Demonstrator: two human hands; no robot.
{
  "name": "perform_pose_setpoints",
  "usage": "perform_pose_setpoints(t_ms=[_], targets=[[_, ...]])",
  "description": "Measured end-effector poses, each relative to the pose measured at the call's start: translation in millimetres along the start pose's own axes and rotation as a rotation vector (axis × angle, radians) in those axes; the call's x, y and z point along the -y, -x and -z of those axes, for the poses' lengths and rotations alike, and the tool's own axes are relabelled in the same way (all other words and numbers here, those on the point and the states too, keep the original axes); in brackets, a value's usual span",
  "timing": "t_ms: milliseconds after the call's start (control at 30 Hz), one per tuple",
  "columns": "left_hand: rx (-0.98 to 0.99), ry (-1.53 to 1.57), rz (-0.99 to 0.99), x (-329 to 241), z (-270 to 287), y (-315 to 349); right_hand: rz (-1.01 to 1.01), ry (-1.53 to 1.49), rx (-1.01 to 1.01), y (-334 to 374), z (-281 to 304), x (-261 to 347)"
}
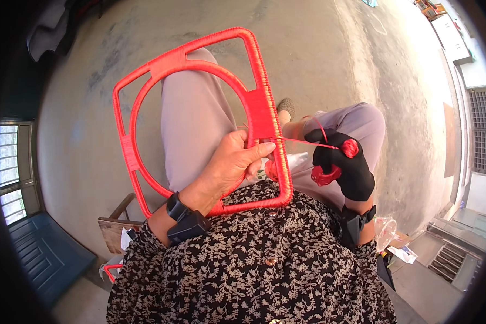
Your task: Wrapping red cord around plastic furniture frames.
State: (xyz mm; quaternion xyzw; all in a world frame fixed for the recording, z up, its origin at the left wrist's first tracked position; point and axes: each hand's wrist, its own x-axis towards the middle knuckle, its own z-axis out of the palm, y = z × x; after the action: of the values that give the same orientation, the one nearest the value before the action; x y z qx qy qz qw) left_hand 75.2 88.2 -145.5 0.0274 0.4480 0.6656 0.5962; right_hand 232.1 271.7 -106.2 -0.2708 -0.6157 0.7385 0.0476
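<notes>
A red cord-wrapped frame (262, 116), squarish outside with a round ring inside, is tilted above my lap. My bare left hand (235, 159) grips it near the wide wrapped patch on its right side, thumb pressed on top. To the right, my right hand (343, 162) wears a black glove and is closed around a bundle of red cord (349, 148), with more loops showing below the fingers. A taut red strand (308, 142) runs from the frame's right bar to this hand. Dark bands with boxes sit on both wrists.
My knees in pale trousers (191, 113) lie beneath the frame. A wooden chair or stool (113, 232) stands at my left, near a dark blue panelled door (48, 259). Clear plastic and papers (402, 252) lie at my right. White plastic (297, 160) shows between my legs.
</notes>
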Motion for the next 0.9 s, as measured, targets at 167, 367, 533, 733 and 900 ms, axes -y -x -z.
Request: perform_pose_setpoints(t_ms=[167,367,533,733,900], targets=[[-0.005,-0.063,-0.009,0.5,0.2,-1.1,0.042,-0.348,0.013,8.6,-24.4,14.4],[-0.004,-0.056,-0.019,1.4,0.2,-0.2,0.053,-0.312,0.048,11.2,-8.5,1.0],[0.013,-0.003,-0.04,1.5,-1.6,0.1,-0.03,-0.029,-0.452,4.7,32.1,-17.0],[0.008,0.056,-0.035,1.4,4.1,-4.0,-0.008,-0.045,-0.274,12.4,41.4,-16.9],[0.051,0.108,-0.061,3.8,10.3,-5.9,-0.036,0.618,0.213,11.6,9.0,-32.2]])
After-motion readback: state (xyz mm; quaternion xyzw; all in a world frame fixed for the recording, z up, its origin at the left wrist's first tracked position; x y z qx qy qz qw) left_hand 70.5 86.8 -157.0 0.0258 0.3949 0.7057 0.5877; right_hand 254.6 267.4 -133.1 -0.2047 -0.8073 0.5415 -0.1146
